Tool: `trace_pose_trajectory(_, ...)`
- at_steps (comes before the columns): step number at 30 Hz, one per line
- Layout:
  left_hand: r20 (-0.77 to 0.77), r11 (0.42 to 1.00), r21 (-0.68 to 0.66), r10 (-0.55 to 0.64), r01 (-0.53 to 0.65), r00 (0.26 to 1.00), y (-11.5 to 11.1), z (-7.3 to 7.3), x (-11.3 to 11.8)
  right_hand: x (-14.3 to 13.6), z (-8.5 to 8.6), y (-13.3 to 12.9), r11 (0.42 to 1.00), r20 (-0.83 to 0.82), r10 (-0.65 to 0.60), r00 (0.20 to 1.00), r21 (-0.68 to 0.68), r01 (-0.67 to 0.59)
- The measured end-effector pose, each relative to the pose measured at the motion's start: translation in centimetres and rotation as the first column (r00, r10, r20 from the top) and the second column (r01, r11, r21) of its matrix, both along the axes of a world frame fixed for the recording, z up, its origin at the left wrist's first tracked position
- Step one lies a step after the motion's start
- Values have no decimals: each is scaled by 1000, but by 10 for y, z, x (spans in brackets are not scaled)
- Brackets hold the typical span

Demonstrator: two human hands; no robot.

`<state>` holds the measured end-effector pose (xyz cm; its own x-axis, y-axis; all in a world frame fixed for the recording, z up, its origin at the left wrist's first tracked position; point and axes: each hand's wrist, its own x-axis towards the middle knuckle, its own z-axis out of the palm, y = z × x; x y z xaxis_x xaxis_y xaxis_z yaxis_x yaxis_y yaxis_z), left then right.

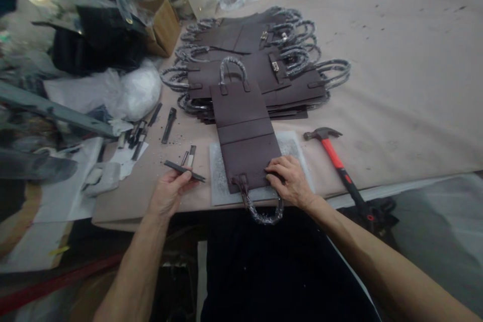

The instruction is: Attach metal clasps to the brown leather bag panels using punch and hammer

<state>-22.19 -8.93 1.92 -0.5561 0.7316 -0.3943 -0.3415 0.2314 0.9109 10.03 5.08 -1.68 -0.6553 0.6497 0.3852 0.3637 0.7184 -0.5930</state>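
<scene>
A dark brown handbag panel [245, 110] lies lengthwise in front of me, with a plastic-wrapped handle [233, 60] at its far end and another handle [266, 219] hanging over the table edge. Its near part rests on a pale speckled board [219, 176]; its far part overlaps a stack of similar panels. My right hand [289, 178] grips the panel's near right edge between thumb and fingers. Left of the board, my left hand [173, 186] pinches a thin, flat dark strip [184, 171], possibly a metal tool. Two slim tools [190, 156] lie just beyond it.
A claw hammer [334, 153] with a red and black handle lies right of the board. Stacked brown panels [234, 37] with wrapped handles fill the middle. A cardboard box [164, 27], a black bag [100, 40], plastic wrapping and small tools [168, 126] crowd the left.
</scene>
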Motion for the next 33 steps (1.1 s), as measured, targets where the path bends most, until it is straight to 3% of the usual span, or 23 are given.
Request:
trace_pose_trajectory(5,-248,979,152,-98,138,964,33,-13,71,-1,2,0,1000,-7,0,1000,-8,0)
trace_pose_trajectory(10,-610,922,170,-179,348,772,41,-27,106,-1,2,0,1000,-27,-7,1000,-10,7)
trace_pose_trajectory(12,-683,902,193,-159,387,712,39,-33,111,-1,1,0,1000,-30,-8,1000,-14,8)
trace_pose_trajectory(17,-746,879,249,-94,407,660,33,-43,116,0,0,0,999,-40,-9,999,-42,7)
trace_pose_trajectory(33,-809,866,248,-61,434,585,39,-41,121,1,0,0,998,-30,-15,999,-56,13)
